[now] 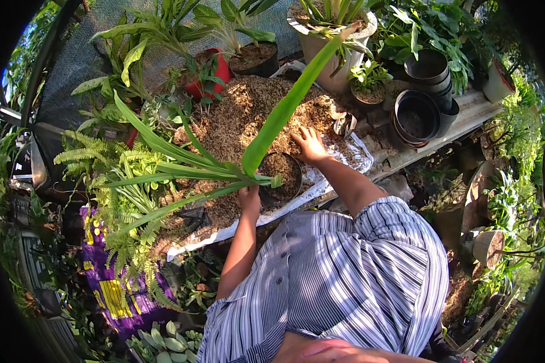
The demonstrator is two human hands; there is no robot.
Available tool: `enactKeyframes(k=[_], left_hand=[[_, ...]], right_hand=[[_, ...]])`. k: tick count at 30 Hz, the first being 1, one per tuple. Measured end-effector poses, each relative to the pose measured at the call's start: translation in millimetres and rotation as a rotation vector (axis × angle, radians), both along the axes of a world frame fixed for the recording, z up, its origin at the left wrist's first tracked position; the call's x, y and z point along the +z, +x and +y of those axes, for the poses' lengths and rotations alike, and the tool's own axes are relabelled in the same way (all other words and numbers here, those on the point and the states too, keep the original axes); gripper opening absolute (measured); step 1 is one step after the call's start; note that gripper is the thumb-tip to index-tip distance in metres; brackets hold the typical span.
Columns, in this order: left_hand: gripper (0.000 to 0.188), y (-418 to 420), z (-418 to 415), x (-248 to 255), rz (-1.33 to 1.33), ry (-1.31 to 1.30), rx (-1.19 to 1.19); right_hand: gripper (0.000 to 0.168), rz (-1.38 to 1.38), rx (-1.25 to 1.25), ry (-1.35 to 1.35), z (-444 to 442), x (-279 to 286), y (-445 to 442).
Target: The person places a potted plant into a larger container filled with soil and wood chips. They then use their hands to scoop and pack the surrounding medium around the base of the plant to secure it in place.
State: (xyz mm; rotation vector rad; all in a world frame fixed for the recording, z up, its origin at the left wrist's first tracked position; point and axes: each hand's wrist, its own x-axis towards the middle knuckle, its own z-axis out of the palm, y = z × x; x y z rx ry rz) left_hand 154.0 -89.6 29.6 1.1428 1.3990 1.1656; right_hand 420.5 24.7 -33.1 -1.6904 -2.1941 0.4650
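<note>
My left hand [250,199] grips the base of a long strap-leaved plant [240,174], its green leaves fanning up and to the left. Just right of that hand sits a round dark pot [295,177] with brown potting mix inside; the leaves and hand hide part of it. My right hand [311,144] rests fingers spread on the heap of loose brown potting mix [254,113], beyond the pot's right rim. Whether its fingertips hold any mix cannot be seen. The heap lies on a white plastic sheet [318,185].
Stacked black pots [417,115] stand at the right on a corrugated sheet [474,109]. Behind the heap are a red pot [220,68], a black pot [259,61] and a large pale planter [331,59]. Ferns [91,152] and a purple bag [118,281] lie left.
</note>
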Motion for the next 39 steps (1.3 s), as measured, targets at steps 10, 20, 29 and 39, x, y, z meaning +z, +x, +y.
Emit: enactKeyframes(k=[10,20,29,39], left_hand=[[0.037,-11,12,-9,0.003,-0.042,-0.121],[0.025,4,14,56,0.338,0.025,-0.324],[0.036,-30,65,34,0.483,0.122,-0.627],[0.049,-51,92,4,0.911,-0.039,-0.698]], right_hand=[[0.063,0.136,-0.037,-0.162,10,5,9],[0.053,1.248,-0.577,-0.163,-41,-88,-10],[0.045,1.422,-0.850,-0.064,-72,4,-49],[0.028,1.162,-0.984,0.180,-13,9,-62]])
